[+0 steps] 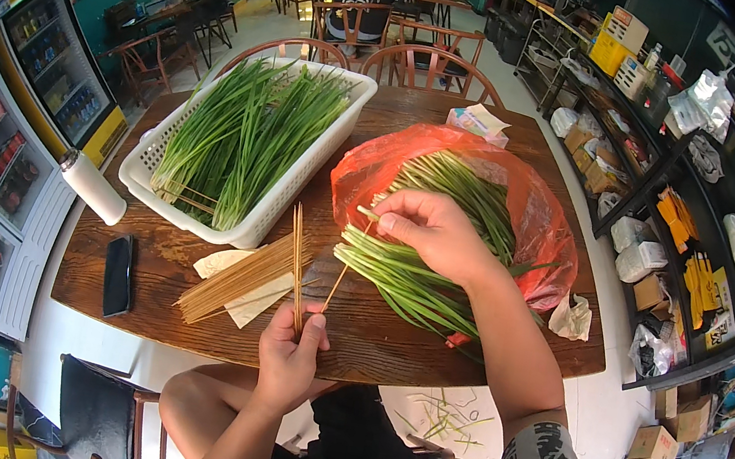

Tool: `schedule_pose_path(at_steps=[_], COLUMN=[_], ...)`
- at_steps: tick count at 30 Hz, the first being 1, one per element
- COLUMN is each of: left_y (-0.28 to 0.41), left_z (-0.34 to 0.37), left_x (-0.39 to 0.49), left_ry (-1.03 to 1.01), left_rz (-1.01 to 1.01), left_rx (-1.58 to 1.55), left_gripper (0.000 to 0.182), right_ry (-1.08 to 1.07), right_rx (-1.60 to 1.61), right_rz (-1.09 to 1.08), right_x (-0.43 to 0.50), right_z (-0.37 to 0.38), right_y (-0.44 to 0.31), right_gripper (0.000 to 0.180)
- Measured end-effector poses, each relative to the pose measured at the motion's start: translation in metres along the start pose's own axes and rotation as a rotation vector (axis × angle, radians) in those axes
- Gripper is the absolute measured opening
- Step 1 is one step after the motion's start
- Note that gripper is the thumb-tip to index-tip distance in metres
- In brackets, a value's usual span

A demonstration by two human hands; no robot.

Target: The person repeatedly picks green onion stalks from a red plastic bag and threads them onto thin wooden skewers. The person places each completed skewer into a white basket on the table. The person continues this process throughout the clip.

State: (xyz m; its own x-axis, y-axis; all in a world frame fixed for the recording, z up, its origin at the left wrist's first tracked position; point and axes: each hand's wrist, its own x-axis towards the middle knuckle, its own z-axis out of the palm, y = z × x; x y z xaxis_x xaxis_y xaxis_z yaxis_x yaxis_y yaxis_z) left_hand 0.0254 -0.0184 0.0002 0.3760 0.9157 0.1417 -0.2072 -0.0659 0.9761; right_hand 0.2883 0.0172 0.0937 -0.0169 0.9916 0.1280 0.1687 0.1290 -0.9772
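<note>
My left hand (291, 356) grips a few thin bamboo skewers (297, 254) near the table's front edge. One of these, a single skewer (340, 276), slants up to my right hand (435, 232). Between its thumb and forefinger, my right hand pinches a pale garlic chive stalk end (368, 214) at that skewer's tip. Whether the tip has pierced it cannot be made out. Below my right hand lies a loose bunch of garlic chives (396, 274). More chives (447, 179) fill an open red plastic bag (378, 159) behind it.
A white perforated basket (319, 168) holds chives with skewers across their stalk ends. Loose skewers (245, 275) lie on paper on the wooden table (162, 298). A phone (118, 275), white bottle (93, 187), tissue pack (478, 123) and crumpled tissue (571, 316) surround them. Chairs (436, 67) stand beyond.
</note>
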Motion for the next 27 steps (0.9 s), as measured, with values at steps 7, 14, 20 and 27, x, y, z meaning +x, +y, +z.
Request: schedule_pose_path(at_steps=[7,14,20,27], left_y=[-0.0016,-0.0019,0.001,-0.0004], left_z=[-0.0008,-0.0006,0.0013,0.0006], left_x=[-0.0003,-0.0003,-0.0008,-0.0005], left_ry=[0.01,0.016,0.014,0.006], left_rz=[0.011,0.011,0.005,0.031], left_rx=[0.003,0.011,-0.018,0.003], left_gripper=[0.014,0.014,0.015,0.015], right_ry=[0.018,0.041,0.051,0.019], right_rx=[0.109,0.109,0.106,0.072], right_rz=[0.05,0.051,0.062,0.066], right_x=[-0.0049,-0.0073,-0.0077,-0.0112], right_z=[0.0096,0.0097,0.0082,0.0092], right_y=[-0.0117,-0.0106,-0.0074,-0.0098], right_gripper=[0.024,0.024,0.023,0.019])
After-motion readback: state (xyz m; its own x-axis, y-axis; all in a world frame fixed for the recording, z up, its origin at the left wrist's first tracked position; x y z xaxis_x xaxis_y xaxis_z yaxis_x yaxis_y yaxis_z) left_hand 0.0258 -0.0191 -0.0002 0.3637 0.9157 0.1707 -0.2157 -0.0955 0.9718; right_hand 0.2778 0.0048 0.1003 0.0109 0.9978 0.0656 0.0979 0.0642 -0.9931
